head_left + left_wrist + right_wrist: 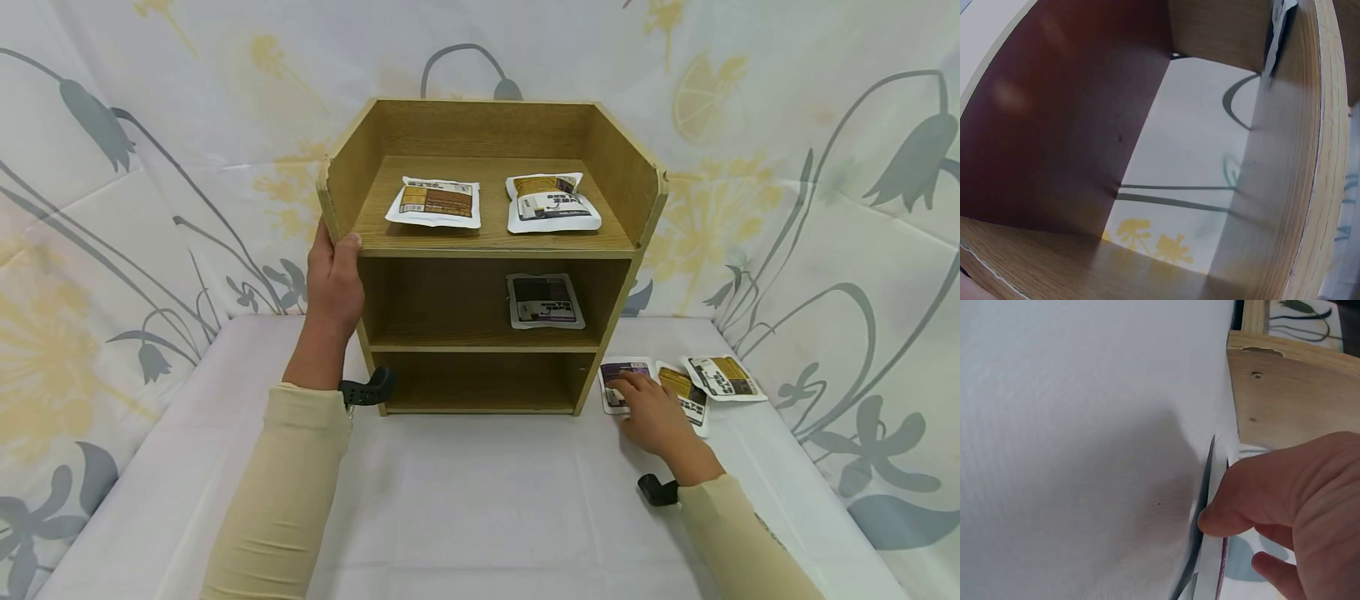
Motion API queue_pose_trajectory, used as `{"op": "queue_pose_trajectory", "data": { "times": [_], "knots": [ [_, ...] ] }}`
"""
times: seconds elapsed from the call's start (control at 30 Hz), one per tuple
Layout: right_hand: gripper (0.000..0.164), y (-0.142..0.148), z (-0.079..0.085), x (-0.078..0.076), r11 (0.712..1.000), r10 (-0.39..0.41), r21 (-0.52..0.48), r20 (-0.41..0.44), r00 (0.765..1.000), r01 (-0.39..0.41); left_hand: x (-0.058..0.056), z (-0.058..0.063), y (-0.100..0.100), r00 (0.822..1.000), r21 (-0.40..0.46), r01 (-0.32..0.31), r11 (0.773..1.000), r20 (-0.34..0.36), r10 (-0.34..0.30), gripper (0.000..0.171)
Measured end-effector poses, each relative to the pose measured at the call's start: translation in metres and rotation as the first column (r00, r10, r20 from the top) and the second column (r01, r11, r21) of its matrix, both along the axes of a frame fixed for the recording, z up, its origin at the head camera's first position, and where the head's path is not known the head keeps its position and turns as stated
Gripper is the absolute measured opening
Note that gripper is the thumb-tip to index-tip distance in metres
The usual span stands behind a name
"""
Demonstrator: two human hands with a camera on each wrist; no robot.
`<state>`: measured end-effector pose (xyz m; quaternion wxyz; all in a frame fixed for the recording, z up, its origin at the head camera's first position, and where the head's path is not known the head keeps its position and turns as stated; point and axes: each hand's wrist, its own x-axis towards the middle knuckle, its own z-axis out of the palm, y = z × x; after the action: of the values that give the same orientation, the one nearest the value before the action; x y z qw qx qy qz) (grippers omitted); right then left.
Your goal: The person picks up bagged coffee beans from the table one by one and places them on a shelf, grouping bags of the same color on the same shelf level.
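A small wooden shelf unit (486,252) with three levels stands on the white cloth. My left hand (335,279) grips its left side panel, thumb on the front edge; in the left wrist view the shelf's wooden edge (1315,156) fills the right. My right hand (658,421) is at a purple-labelled flat food pouch (613,400) right of the shelf. In the right wrist view the thumb (1235,506) pinches that pouch's edge, partly hiding it. Beside it lie a yellow-brown-labelled pouch (693,410), partly under my hand, and another pouch (724,377).
On the top level sit two pouches, a left one (437,202) and a right one (553,208). A dark-labelled pouch (545,302) leans at the right of the middle level. Behind the shelf hangs a flower-patterned cloth (247,100).
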<state>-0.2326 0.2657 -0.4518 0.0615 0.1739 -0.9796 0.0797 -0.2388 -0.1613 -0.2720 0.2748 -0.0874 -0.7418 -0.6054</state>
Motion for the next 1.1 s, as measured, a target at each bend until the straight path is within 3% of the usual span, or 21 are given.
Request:
{"op": "queue_pose_trajectory", "data": {
  "times": [0.7,1.1],
  "knots": [
    [0.045,0.002,-0.0061,-0.0082,0.999,-0.023,0.044,0.052,0.998,0.021,-0.0023,-0.0007,-0.0009,1.0,-0.004,-0.008,1.0,0.003,0.008,0.049],
    [0.042,0.0004,-0.004,-0.0099,1.0,-0.004,0.031,-0.076,0.997,0.006,-0.0014,-0.0011,-0.0009,1.0,-0.006,-0.005,1.0,-0.001,0.005,0.051]
  ]
}}
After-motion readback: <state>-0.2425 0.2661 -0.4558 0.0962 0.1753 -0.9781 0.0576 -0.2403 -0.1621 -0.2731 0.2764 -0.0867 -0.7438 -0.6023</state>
